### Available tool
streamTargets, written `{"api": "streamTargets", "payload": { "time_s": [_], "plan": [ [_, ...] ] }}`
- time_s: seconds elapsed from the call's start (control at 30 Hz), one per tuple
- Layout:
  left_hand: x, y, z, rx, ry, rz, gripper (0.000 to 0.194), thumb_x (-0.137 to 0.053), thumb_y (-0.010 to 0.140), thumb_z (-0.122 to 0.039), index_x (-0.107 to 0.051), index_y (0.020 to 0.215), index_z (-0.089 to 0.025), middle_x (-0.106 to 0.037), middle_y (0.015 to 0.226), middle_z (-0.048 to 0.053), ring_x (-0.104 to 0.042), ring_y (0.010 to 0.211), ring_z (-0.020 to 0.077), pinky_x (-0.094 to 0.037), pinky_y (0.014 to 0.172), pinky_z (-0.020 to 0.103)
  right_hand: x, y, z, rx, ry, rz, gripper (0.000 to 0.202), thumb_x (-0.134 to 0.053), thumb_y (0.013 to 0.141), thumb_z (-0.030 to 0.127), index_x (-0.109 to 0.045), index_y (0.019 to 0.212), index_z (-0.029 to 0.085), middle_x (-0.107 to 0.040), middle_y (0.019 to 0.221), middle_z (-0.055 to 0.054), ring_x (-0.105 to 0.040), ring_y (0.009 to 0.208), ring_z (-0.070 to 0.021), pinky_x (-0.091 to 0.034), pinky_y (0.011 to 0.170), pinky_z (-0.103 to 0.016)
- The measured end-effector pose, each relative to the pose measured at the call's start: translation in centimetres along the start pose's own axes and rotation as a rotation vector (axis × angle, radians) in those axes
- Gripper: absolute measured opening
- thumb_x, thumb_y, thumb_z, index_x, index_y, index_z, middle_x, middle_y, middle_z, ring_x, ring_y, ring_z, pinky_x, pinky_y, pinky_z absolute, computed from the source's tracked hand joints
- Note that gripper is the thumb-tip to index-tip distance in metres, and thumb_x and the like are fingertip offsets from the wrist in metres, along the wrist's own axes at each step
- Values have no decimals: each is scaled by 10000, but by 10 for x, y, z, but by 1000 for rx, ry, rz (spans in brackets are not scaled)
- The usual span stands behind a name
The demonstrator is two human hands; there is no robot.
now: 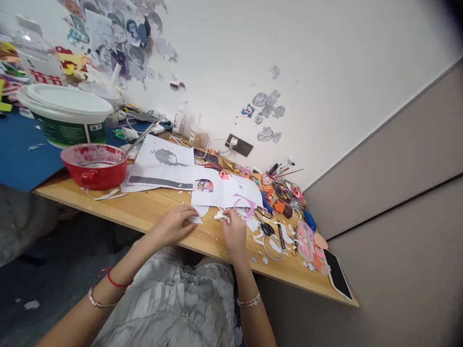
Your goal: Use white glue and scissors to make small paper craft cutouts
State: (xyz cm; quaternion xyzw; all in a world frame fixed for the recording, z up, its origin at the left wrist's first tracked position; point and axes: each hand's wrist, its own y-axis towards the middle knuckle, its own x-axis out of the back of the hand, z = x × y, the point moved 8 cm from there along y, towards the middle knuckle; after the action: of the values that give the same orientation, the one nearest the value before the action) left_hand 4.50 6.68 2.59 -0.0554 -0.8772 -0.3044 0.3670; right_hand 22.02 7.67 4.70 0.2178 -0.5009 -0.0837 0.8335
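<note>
My left hand [175, 222] lies at the table's front edge, fingers stretched out and loosely apart, their tips on a white paper piece [200, 212]. My right hand [234, 231] is closed in a pinch on a crumpled white tissue [220, 215], just above the wood. Beyond both hands lies a white sheet [213, 193] with a coloured cut-out figure [205, 185] on it. Close to my right fingertips is a purple paper scrap [249, 205]. Black-handled scissors [266, 227] rest to the right, beside a roll of clear tape [273, 247].
On the left stand a red bowl [92, 176] with a stick in it and a lidded green-and-white tub [72, 127]. A printed sheet [155, 166] lies beside them. Paper scraps, a pen cup [268, 178] and a white-edged tablet [339, 274] occupy the right side.
</note>
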Motion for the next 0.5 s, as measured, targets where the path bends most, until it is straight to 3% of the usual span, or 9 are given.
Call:
{"api": "streamTargets", "payload": {
  "time_s": [0.2, 0.5],
  "plan": [
    [-7, 11, 11, 77, 93, 80, 211, -489, 818, -302, -670, 810, -193, -652, 871, 67, -562, 855, 214, -419, 764, 323, -23, 13, 21, 66, -168, 99, 212, -456, 820, 83, -615, 905, 195, -679, 868, -35, -610, 810, -175, -407, 690, -260],
    [-6, 10, 21, 172, 71, 46, 222, -448, 814, -262, -656, 795, -187, -637, 857, 73, -502, 847, 228, -364, 802, 358, -44, 4, 43, 322, -218, 271, 215, -492, 820, 63, -666, 896, 164, -679, 919, -83, -585, 894, -193, -410, 774, -274]
  ]
}}
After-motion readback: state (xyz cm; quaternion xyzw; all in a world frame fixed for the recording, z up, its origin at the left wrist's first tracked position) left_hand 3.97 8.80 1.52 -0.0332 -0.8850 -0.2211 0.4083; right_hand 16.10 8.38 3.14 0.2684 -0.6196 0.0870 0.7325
